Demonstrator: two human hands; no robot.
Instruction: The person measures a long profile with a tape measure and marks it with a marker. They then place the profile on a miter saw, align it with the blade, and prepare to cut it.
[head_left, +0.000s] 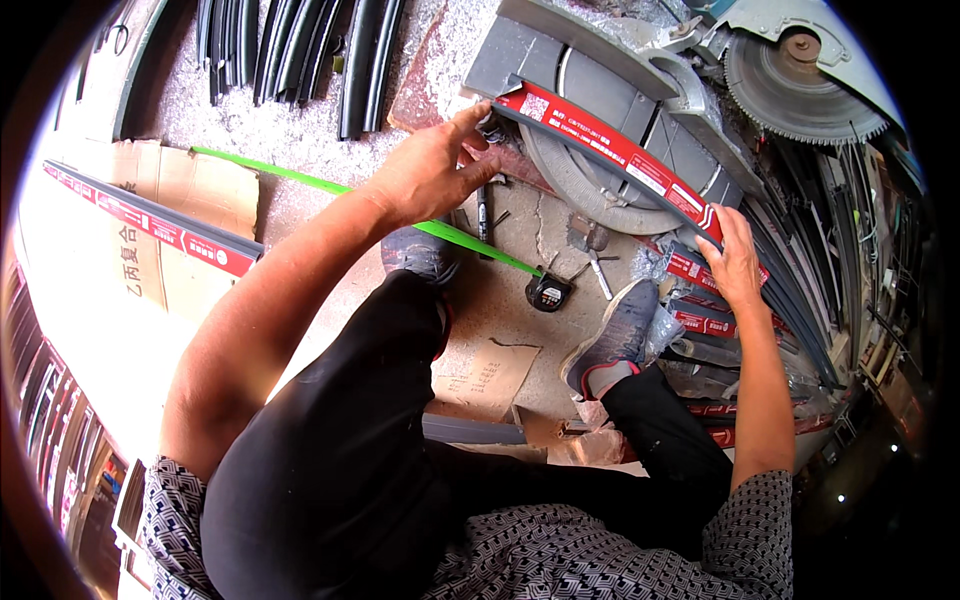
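A dark grey profile strip with a red printed film slants across the grey base of a mitre saw; I cannot tell whether it rests on it. My right hand is closed around its near right end. At its far left end, the index fingertip of my left hand touches the strip. The thumb stays apart from it, and the other fingers are partly hidden. Below my left wrist runs the green blade of a tape measure, pulled out toward the left, with its black case on the floor.
The toothed saw blade stands at the upper right. Black profile pieces lie at the far left, and a film-covered strip lies on cardboard. A marker and a hammer lie between my feet. Long profiles crowd the right.
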